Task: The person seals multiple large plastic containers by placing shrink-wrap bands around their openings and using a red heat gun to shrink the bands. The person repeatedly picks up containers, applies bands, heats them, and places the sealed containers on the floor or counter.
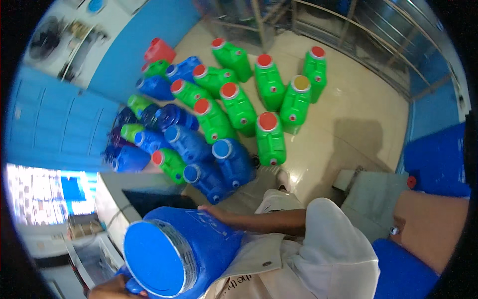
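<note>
- Your left hand (115,288) grips the blue jerrycan (199,244) by its lid (152,259) end.
- Your right hand (215,212) is pressed flat on its side.
- Green and blue jerrycans (239,107) crowd the floor (358,109).

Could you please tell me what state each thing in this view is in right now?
Large blue jerrycan: capped with a blue lid, tilted, held off the floor.
Left hand: gripping the jerrycan's lower edge by the lid.
Right hand: resting flat on the jerrycan's upper side.
Green jerrycans: capped, mostly red lids, standing on the floor.
Yellow-lidded green jerrycan: capped, upright.
Blue jerrycans on the floor: capped, clustered.
Red jerrycan: at the wall, cap not visible.
</note>
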### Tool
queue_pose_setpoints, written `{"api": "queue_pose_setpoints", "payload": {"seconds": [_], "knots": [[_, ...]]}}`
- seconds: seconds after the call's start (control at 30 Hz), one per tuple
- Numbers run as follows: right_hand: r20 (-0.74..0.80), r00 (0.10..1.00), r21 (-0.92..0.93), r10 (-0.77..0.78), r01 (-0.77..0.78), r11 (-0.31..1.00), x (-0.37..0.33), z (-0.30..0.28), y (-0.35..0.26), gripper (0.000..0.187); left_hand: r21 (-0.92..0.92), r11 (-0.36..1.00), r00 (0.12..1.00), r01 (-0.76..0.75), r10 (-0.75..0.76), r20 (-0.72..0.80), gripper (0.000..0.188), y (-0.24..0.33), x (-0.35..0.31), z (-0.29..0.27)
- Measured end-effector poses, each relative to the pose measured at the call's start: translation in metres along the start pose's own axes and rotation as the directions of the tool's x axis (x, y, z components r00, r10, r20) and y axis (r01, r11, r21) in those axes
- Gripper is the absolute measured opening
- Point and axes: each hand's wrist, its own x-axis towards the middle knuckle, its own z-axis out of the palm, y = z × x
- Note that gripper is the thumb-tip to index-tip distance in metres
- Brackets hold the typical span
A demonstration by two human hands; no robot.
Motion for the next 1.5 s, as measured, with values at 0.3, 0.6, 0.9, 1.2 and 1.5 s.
{"api": "queue_pose_setpoints", "payload": {"seconds": [0.3,0.6,0.9,1.2,1.5], "knots": [[-0.478,0.603,-0.786,-0.638,0.031,0.618,-0.057,-0.292,-0.064,0.046,0.402,0.656,0.759,-0.639,0.621,0.195,0.053,0.094,0.269,0.146],[-0.83,0.489,-0.473,-0.271,-0.358,0.805,-0.176,-0.425,0.005,0.031,0.696,0.281,0.744,-0.661,0.369,0.558,0.051,0.211,0.337,0.234],[-0.875,0.259,-0.454,-0.41,-0.143,0.879,-0.23,-0.474,0.077,0.039,0.711,0.038,0.664,-0.702,0.395,0.634,0.043,0.285,0.325,0.26],[-0.952,0.305,0.252,0.003,0.782,0.569,-0.308,-0.516,0.098,0.043,0.586,-0.466,0.47,-0.663,0.35,0.81,0.036,0.412,0.27,0.302],[-0.986,0.13,0.115,-0.106,0.983,0.143,-0.321,-0.446,0.063,0.042,0.452,-0.651,0.344,-0.61,0.296,0.891,0.027,0.556,0.286,0.379]]}}
